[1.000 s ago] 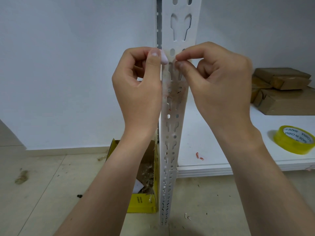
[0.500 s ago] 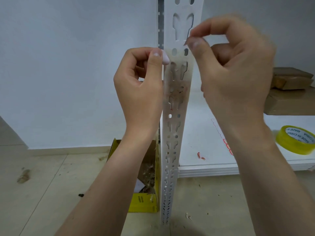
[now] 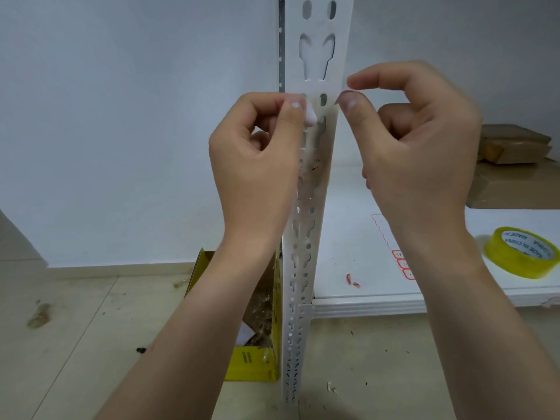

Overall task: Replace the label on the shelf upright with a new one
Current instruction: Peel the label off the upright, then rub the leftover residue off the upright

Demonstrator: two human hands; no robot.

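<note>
The white perforated shelf upright (image 3: 317,65) stands in the middle of the view. My left hand (image 3: 257,165) pinches a small pale label (image 3: 311,118) between thumb and forefinger at the upright's left edge. My right hand (image 3: 418,147) hovers at the upright's right edge with curled fingers. Its thumb and forefinger tips are a short gap apart, and I cannot tell whether anything is between them. A scuffed, glossy patch shows on the upright just below my hands. A label sheet (image 3: 401,263) with red-bordered labels lies on the shelf, partly hidden by my right forearm.
A white shelf board (image 3: 348,231) extends right of the upright. It carries a yellow tape roll (image 3: 521,253), brown cardboard packages (image 3: 515,177) and a red paper scrap (image 3: 351,280). An open yellow box (image 3: 251,362) of debris sits on the dirty tiled floor to the left.
My right hand left the upright's face, rose up, then came back down to the right edge with thumb and forefinger slightly apart. My left hand has kept its pinch.
</note>
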